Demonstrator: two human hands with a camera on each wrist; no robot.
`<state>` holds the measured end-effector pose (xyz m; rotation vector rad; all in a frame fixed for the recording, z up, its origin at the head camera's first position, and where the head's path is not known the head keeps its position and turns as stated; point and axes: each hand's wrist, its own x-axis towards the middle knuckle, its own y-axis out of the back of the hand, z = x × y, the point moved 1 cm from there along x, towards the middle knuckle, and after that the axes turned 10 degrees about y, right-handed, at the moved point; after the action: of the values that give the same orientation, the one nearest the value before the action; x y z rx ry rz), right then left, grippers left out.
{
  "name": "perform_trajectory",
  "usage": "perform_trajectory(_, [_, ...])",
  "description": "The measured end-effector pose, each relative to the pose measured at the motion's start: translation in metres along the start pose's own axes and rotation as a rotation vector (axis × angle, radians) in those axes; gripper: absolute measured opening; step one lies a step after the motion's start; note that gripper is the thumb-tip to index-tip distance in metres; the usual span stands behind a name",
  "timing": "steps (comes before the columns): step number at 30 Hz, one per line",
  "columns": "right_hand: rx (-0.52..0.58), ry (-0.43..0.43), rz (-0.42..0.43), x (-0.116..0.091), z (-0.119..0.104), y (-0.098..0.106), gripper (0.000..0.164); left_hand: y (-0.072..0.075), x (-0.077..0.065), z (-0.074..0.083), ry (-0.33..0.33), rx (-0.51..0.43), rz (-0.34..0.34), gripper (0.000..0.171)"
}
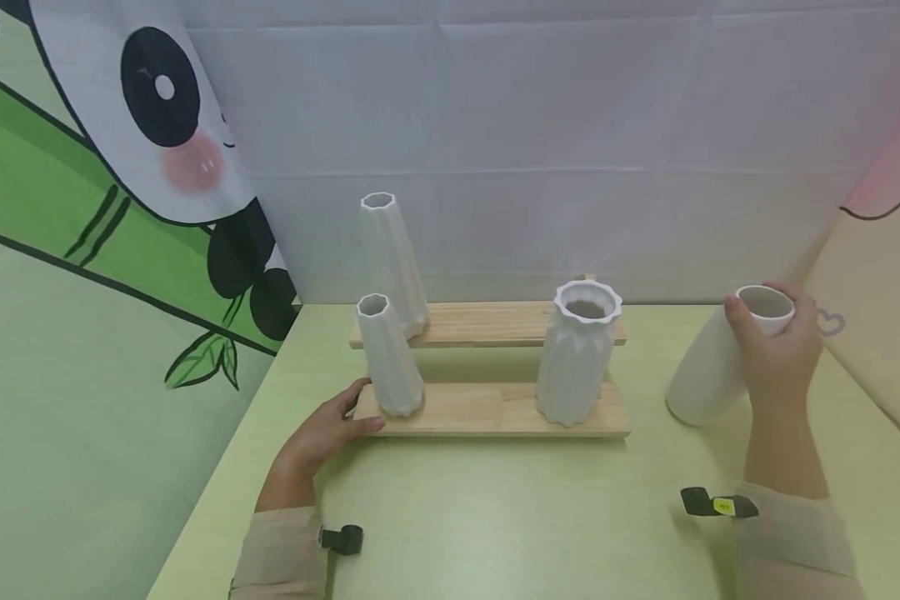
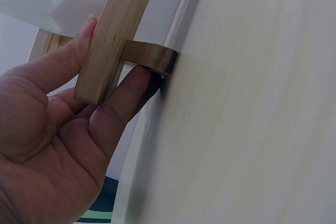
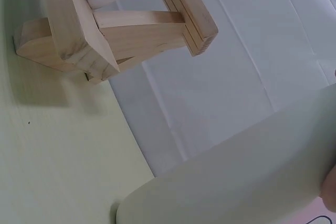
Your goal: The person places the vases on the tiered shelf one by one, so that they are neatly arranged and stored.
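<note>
My left hand (image 1: pixel 328 427) grips the left end of a two-step wooden shelf (image 1: pixel 480 408). In the left wrist view its thumb lies against one face of the plank (image 2: pixel 118 30), with fingers on the other side by a wooden support (image 2: pixel 149 56). At the right, my right hand (image 1: pixel 783 354) holds a smooth white vase (image 1: pixel 708 371) near its rim, thumb and fingers on opposite sides. This vase tilts, its base down by the tabletop. A slim faceted vase (image 1: pixel 392 362) and a wider vase with a scalloped rim (image 1: pixel 573 371) stand on the lower step.
A taller faceted vase (image 1: pixel 393 262) stands at the left of the upper step (image 1: pixel 495 323). Behind the pale yellow table (image 1: pixel 495 517) hangs a white cloth (image 1: pixel 495 167); a panda-and-bamboo print (image 1: pixel 82 167) covers the left side. The right wrist view shows the shelf's end (image 3: pixel 84 35).
</note>
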<state>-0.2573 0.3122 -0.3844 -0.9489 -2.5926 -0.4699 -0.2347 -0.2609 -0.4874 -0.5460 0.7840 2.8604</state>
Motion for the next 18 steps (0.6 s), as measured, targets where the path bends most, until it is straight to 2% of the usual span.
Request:
perform_trajectory(7, [-0.098,0.018,-0.011,0.0034,0.0074,0.0024,0.055,0.0023,-0.0057,0.0009,0.005,-0.006,0.007,0.095])
perform_trajectory(18, [-0.116,0.069,0.010,0.0005,0.0062,0.0024,0.050,0.0016,-0.0058,0.0000,-0.007,-0.010,0.006,0.093])
